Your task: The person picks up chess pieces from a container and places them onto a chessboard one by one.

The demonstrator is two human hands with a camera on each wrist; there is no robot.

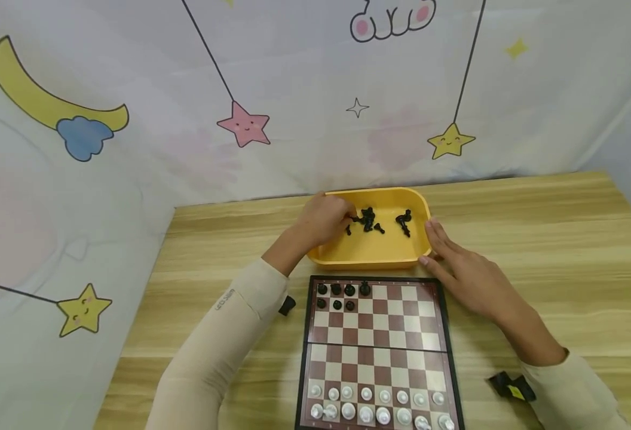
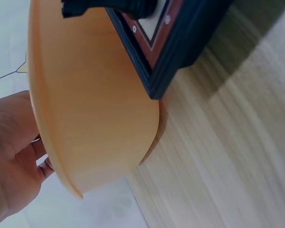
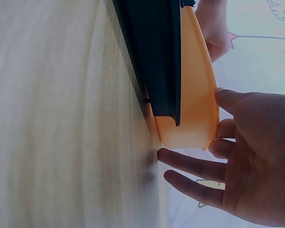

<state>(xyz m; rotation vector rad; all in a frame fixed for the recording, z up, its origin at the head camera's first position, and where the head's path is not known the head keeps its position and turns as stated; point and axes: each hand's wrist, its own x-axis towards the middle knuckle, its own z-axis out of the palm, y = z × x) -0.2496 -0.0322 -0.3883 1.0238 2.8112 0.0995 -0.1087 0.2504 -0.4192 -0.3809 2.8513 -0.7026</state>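
My left hand (image 1: 323,219) reaches over the left rim of a yellow plastic bin (image 1: 369,257), fingers bent down among black chess pieces (image 1: 368,220). One black piece lies right at its fingertips; I cannot tell whether they pinch it. In the left wrist view, the bin's wall hides those fingertips. My right hand (image 1: 463,275) rests at the bin's right near corner, thumb and some fingers touching the rim. In the right wrist view, two fingers (image 3: 194,164) of it stretch down toward the table. Just in front of the bin lies a chessboard (image 1: 374,356).
Several black pieces (image 1: 350,290) stand at the board's far left corner. Two rows of white pieces (image 1: 365,413) line its near edge. Small black objects lie on the wooden table (image 1: 229,239), one (image 1: 287,306) left of the board. A printed cloth (image 1: 305,89) hangs behind.
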